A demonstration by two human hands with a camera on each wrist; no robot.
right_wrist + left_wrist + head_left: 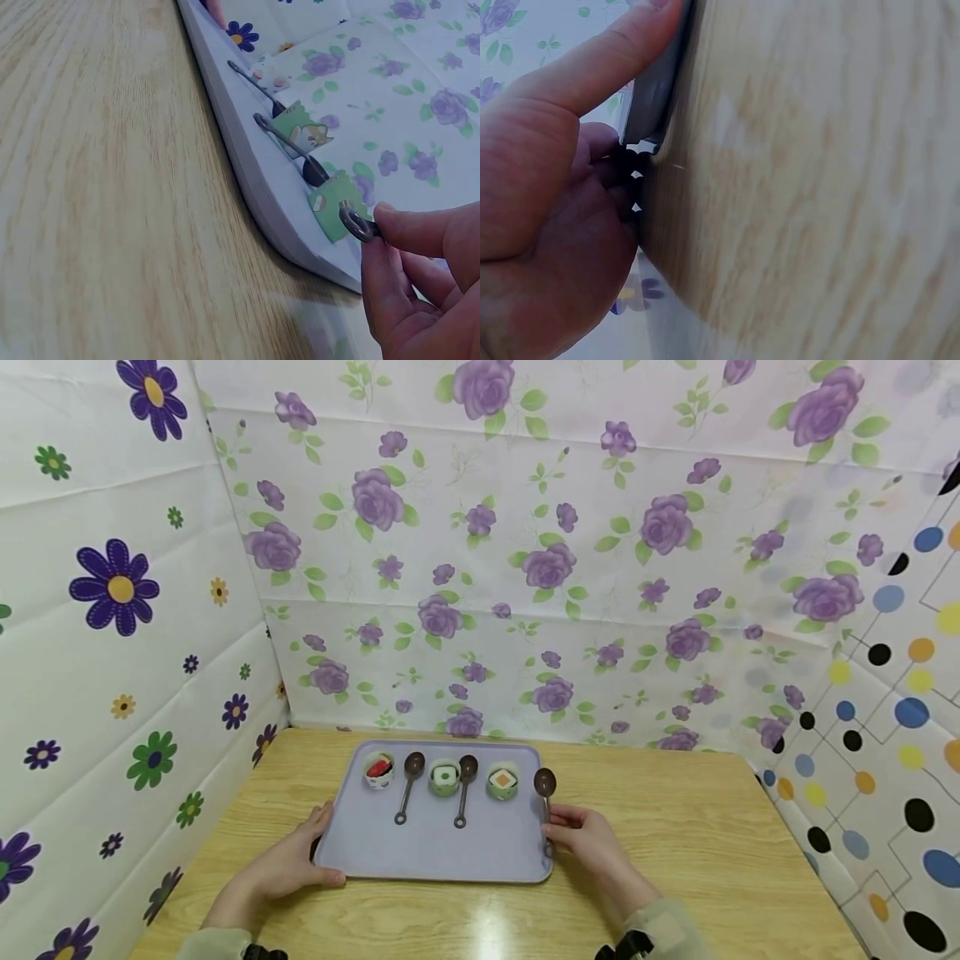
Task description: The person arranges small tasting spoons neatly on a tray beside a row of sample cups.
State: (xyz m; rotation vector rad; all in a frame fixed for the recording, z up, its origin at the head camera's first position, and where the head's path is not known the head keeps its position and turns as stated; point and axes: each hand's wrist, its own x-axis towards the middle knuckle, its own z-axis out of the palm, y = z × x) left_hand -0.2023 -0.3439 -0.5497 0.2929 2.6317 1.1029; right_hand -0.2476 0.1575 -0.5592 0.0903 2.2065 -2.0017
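Note:
A brown spoon [545, 782] is pinched by its handle between the thumb and fingers of my right hand [596, 843], over the right edge of a lavender tray [427, 852]. In the right wrist view, the ring end of its handle [356, 226] shows at the fingertips. My left hand [288, 860] grips the tray's front left corner, thumb along the front edge and fingers by the left side. Two more brown spoons [408, 785] [464, 785] lie on the tray between three small cups [379, 782] [444, 787] [502, 791] holding small pieces.
The tray rests on a wooden table [675, 827]. Floral cloth [480, 577] hangs behind it. Flowered cloth [150, 693] stands at the left, and dotted cloth [885, 760] at the right.

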